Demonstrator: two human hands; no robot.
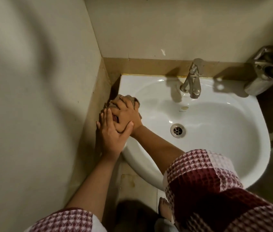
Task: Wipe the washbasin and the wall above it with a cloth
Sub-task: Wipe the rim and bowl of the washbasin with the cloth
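Two plain cream walls (149, 27), edged with a tan tile band, meet in a corner behind one glossy white ceramic washbasin (216, 118) with a rounded oval bowl. Two bare forearms in red-and-white checked sleeves (202, 178) reach across the basin's left side. The right hand (126, 113) presses down with spread fingers on one crumpled brown cloth (114, 104), bunched on the basin's left rim, tight against the side wall. The left hand (111, 133), fingers straight, lies flat over the right hand's wrist, hiding part of the rim. One dull metal tap (192, 81) stands at the basin's back edge; one ringed metal drain (177, 130) sits in the bowl. A metal fitting (266, 72) juts out at the basin's back right corner. One bare foot (165, 209) shows below the basin.
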